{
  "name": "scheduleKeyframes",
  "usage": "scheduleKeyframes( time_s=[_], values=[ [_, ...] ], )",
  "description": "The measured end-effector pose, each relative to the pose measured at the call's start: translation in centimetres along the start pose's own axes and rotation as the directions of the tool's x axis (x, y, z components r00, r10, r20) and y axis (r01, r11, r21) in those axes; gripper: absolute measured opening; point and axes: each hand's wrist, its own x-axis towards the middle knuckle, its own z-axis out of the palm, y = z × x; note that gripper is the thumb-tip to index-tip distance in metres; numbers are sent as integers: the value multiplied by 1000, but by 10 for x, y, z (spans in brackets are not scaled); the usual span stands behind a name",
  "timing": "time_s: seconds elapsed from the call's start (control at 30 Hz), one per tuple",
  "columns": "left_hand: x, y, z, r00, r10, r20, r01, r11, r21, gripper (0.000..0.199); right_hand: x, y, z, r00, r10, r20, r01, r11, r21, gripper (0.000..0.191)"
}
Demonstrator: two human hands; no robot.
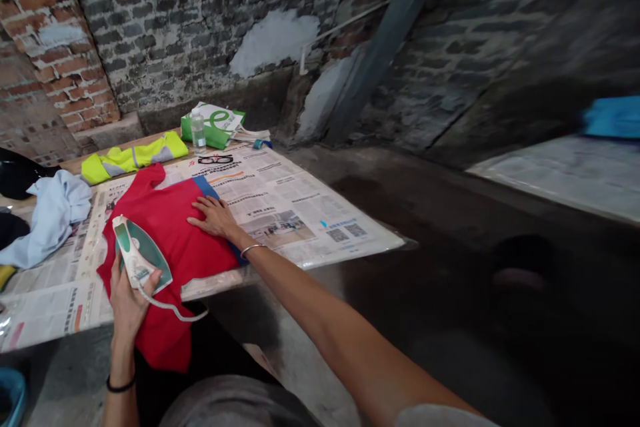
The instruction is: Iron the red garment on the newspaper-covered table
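A red garment [175, 240] with a blue part [207, 190] along its right side lies on the newspaper-covered table [295, 180]; its lower end hangs over the front edge. My left hand [129, 293] is wrapped round the handle of a white and green clothes iron [140, 250], which is over the left part of the red cloth. From the iron's rear a white cord [173, 310] curls to the right. My right hand [214, 217] lies flat with fingers spread on the garment's right side, near the blue part. Whether the iron's sole touches the cloth is hidden.
Behind the garment are a yellow reflective vest [135, 157], a clear bottle [198, 132], a green and white bag [220, 123] and eyeglasses [216, 159]. Light blue cloth [55, 213] is heaped at left. A second table [565, 170] stands at right, a blue basin [11, 393] at lower left.
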Motion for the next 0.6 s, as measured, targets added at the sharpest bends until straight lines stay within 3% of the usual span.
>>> scheduleKeyframes(
  time_s=[0.27, 0.6],
  values=[
    [7, -5, -2, 1000, -2, 29, 3, 1000, -9, 61, 2, 2, 4, 1000, -4, -3, 3, 1000, -6, 69],
    [21, -5, 3, 997, -56, 45, 58, 997, -44, 73, 0, 2, 3, 1000, -10, -5, 10, 1000, -5, 69]
  ],
)
